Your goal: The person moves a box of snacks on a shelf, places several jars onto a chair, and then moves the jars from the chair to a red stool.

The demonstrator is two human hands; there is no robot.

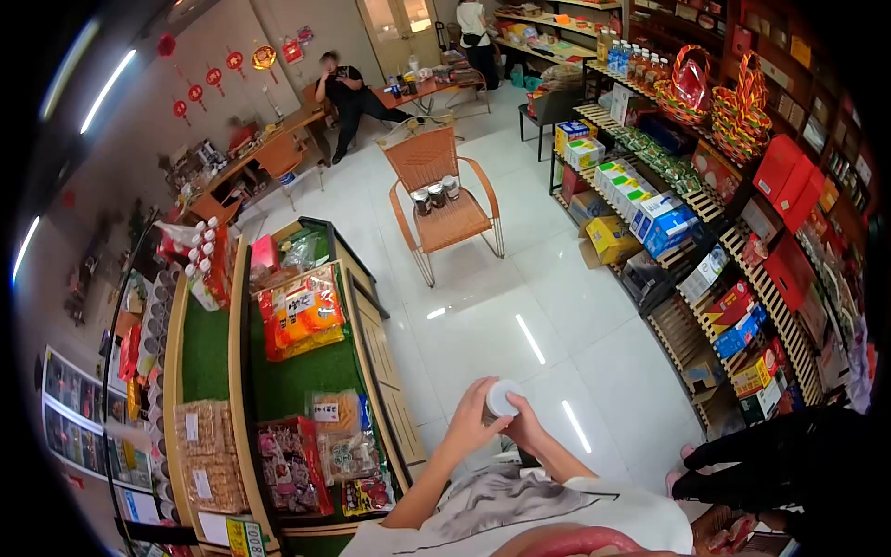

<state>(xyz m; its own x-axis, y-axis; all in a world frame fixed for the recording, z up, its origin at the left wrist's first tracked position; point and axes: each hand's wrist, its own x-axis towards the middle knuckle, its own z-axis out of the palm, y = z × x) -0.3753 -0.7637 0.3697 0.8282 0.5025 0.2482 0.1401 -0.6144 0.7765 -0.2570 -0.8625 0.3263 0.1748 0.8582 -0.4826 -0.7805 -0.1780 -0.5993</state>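
Both my hands are around a small round container with a white lid (502,397), held upright in front of my chest. My left hand (471,415) wraps its left side, fingers curled. My right hand (526,423) closes on it from the right, the thumb near the lid's edge. The fingers hide most of the container's body, so its contents cannot be made out. Ahead, a woven orange armchair (427,158) carries three small jars (436,194) with dark contents on its seat.
On the left, a green-lined display stand (278,381) bears packaged snacks (299,311). Slatted shelves (705,223) with boxes, bottles and baskets run along the right. A person in dark trousers (742,464) stands close at right; another person (343,97) sits at the back. Glossy tiles (501,306) cover the floor.
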